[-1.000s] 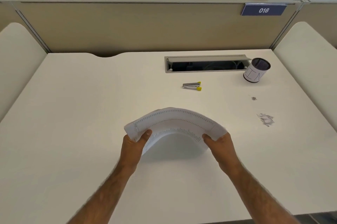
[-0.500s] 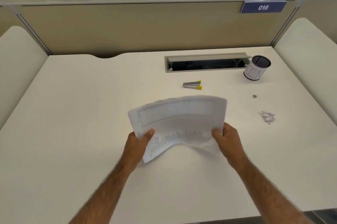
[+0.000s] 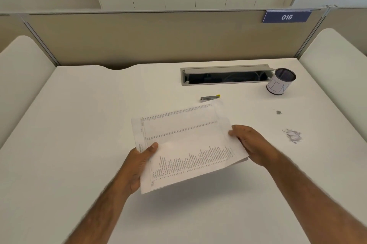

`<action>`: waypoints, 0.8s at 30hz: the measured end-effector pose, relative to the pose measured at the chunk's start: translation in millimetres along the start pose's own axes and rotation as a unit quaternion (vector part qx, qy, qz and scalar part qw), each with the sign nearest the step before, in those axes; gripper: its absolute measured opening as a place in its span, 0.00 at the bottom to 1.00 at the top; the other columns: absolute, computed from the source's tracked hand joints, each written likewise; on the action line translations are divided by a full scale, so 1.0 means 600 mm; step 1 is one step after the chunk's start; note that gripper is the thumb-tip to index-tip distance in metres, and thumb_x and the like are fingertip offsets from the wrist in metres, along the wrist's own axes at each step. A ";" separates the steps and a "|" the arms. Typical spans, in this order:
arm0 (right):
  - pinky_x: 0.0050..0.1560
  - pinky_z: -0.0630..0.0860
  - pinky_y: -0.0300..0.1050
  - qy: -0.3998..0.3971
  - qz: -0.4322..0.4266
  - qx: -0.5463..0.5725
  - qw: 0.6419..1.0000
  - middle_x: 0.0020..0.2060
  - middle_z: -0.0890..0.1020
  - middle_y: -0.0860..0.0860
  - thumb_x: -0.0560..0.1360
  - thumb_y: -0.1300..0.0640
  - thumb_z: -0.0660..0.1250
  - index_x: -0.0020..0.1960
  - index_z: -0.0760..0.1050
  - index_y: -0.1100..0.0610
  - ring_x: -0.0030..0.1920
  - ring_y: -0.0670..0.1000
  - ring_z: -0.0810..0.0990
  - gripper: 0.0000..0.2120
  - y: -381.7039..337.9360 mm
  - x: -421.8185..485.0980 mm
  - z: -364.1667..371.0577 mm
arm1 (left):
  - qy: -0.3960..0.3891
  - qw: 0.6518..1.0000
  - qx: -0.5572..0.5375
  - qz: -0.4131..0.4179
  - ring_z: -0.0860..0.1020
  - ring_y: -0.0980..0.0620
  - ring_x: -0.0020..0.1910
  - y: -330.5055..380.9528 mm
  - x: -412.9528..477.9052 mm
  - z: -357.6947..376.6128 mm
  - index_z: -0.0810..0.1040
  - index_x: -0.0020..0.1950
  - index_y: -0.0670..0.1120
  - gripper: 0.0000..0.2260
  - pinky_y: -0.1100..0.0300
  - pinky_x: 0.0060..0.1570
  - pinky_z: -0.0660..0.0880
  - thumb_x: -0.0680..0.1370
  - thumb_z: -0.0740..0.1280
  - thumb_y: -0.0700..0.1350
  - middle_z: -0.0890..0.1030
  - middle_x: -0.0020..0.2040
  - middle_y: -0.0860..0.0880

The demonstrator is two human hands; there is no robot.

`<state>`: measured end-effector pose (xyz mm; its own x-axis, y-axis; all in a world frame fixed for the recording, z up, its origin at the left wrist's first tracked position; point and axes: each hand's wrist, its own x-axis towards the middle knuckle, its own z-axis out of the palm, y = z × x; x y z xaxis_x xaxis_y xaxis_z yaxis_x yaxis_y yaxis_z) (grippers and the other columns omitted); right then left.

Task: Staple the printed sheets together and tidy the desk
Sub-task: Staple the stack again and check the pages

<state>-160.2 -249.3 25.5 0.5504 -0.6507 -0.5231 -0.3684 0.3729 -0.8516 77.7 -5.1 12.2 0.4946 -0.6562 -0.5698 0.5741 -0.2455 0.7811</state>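
I have the printed sheets (image 3: 188, 144) in the middle of the desk (image 3: 79, 124), held up off the surface with their shadow falling toward the near edge. The stack is turned sideways and tilted, with rows of small print along its near and far sides. The left hand (image 3: 137, 166) pinches the stack's left end: the thumb (image 3: 153, 147) lies flat on top, and the other fingers are hidden under the paper, so I cannot tell how they lie. The right hand (image 3: 252, 144) grips the right end with its fingers curled close together at the paper's edge; motion blur keeps me from reading more. A small stapler (image 3: 210, 98), silver with a yellow tip, lies flat on the desk just beyond the far side of the sheets, apart from both hands, between them and the open cable slot (image 3: 224, 76) near the far edge. A round pen cup (image 3: 281, 84) wrapped in white paper stands upright at the slot's right end, toward the far right corner. Crumpled paper scraps (image 3: 293, 136) lie near the right edge, with a small grey speck (image 3: 279, 112) between them and the cup. A blue plate reading 016 (image 3: 286, 17) hangs on the partition behind the desk.
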 end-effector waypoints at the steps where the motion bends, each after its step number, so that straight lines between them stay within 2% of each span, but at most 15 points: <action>1: 0.36 0.78 0.45 0.019 -0.008 0.002 1.000 0.43 0.84 0.60 0.81 0.57 0.61 0.52 0.78 0.65 0.40 0.57 0.83 0.13 -0.001 0.014 0.003 | 0.006 1.000 -0.002 -0.003 0.86 0.37 0.53 -0.002 0.001 -0.007 0.82 0.63 0.44 0.14 0.41 0.54 0.81 0.78 0.72 0.45 0.86 0.56 0.38; 3: 0.31 0.74 0.41 0.073 -0.032 -0.031 0.996 0.37 0.81 0.56 0.80 0.52 0.64 0.49 0.79 0.63 0.31 0.50 0.79 0.14 -0.006 0.050 0.008 | 0.012 1.000 -0.005 -0.008 0.86 0.37 0.53 -0.003 0.002 -0.019 0.82 0.62 0.44 0.14 0.41 0.54 0.82 0.78 0.71 0.45 0.86 0.56 0.38; 5: 0.31 0.74 0.41 0.125 -0.062 -0.113 0.984 0.38 0.82 0.56 0.78 0.53 0.68 0.47 0.78 0.64 0.30 0.50 0.79 0.13 -0.010 0.100 0.008 | 0.023 1.000 -0.011 -0.008 0.86 0.37 0.52 -0.003 0.004 -0.033 0.82 0.62 0.43 0.15 0.42 0.54 0.81 0.77 0.71 0.45 0.86 0.55 0.37; 7: 0.35 0.74 0.42 0.177 -0.089 -0.245 0.949 0.41 0.83 0.53 0.75 0.54 0.69 0.46 0.79 0.59 0.38 0.53 0.82 0.07 -0.018 0.155 0.003 | 0.034 0.999 -0.011 -0.003 0.86 0.36 0.51 -0.004 0.008 -0.048 0.82 0.63 0.43 0.14 0.42 0.53 0.81 0.78 0.70 0.45 0.86 0.55 0.37; 9: 0.43 0.75 0.44 0.203 -0.117 -0.378 0.896 0.48 0.81 0.51 0.76 0.53 0.68 0.52 0.78 0.54 0.47 0.54 0.81 0.07 -0.031 0.201 -0.003 | 0.040 0.999 -0.011 -0.005 0.85 0.34 0.53 -0.004 0.012 -0.061 0.82 0.64 0.43 0.14 0.39 0.56 0.80 0.79 0.70 0.45 0.86 0.56 0.37; 12: 0.56 0.76 0.52 0.201 -0.163 -0.501 0.826 0.58 0.75 0.55 0.76 0.53 0.68 0.66 0.73 0.52 0.58 0.57 0.75 0.19 -0.052 0.270 -0.013 | 0.052 0.999 -0.011 -0.010 0.84 0.32 0.55 0.000 0.023 -0.072 0.81 0.64 0.43 0.14 0.35 0.61 0.77 0.79 0.69 0.45 0.85 0.57 0.35; 15: 0.58 0.75 0.56 0.168 -0.148 -0.596 0.771 0.63 0.71 0.56 0.77 0.56 0.65 0.74 0.65 0.50 0.62 0.58 0.71 0.26 -0.074 0.322 -0.014 | 0.054 0.998 -0.014 -0.005 0.85 0.32 0.53 0.005 0.029 -0.075 0.82 0.64 0.44 0.14 0.40 0.52 0.82 0.80 0.69 0.45 0.85 0.56 0.35; 17: 0.59 0.75 0.57 0.137 -0.112 -0.628 0.758 0.65 0.70 0.56 0.77 0.57 0.63 0.75 0.62 0.50 0.64 0.58 0.70 0.27 -0.081 0.344 -0.015 | 0.054 0.998 -0.018 -0.003 0.85 0.32 0.53 0.007 0.032 -0.078 0.82 0.64 0.44 0.14 0.40 0.50 0.83 0.79 0.70 0.45 0.85 0.56 0.35; 19: 0.60 0.75 0.58 0.126 -0.094 -0.636 0.755 0.65 0.70 0.56 0.78 0.56 0.62 0.73 0.65 0.51 0.64 0.58 0.69 0.24 -0.081 0.358 -0.019 | 0.055 0.998 -0.017 -0.001 0.84 0.31 0.53 0.008 0.034 -0.079 0.81 0.64 0.44 0.15 0.37 0.56 0.80 0.78 0.70 0.46 0.85 0.56 0.35; 22: 0.56 0.75 0.55 0.148 -0.115 -0.645 0.741 0.59 0.73 0.55 0.77 0.56 0.62 0.64 0.72 0.54 0.60 0.58 0.72 0.16 -0.080 0.358 -0.018 | 0.055 0.998 -0.015 0.002 0.85 0.32 0.54 0.012 0.035 -0.076 0.81 0.64 0.42 0.16 0.39 0.54 0.81 0.77 0.70 0.46 0.85 0.56 0.35; 24: 0.54 0.75 0.53 0.158 -0.128 -0.628 0.751 0.56 0.74 0.55 0.74 0.56 0.64 0.59 0.73 0.55 0.57 0.57 0.74 0.14 -0.073 0.345 -0.017 | 0.055 0.998 -0.018 0.008 0.85 0.33 0.53 0.016 0.035 -0.074 0.82 0.64 0.42 0.16 0.41 0.52 0.82 0.77 0.70 0.46 0.85 0.56 0.35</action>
<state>-37.7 -407.1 -45.2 0.5912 -0.7937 -0.1434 -0.8065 -0.5799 -0.1154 122.4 10.5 -3.6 0.5705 -0.5775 -0.5840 0.5877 -0.2097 0.7815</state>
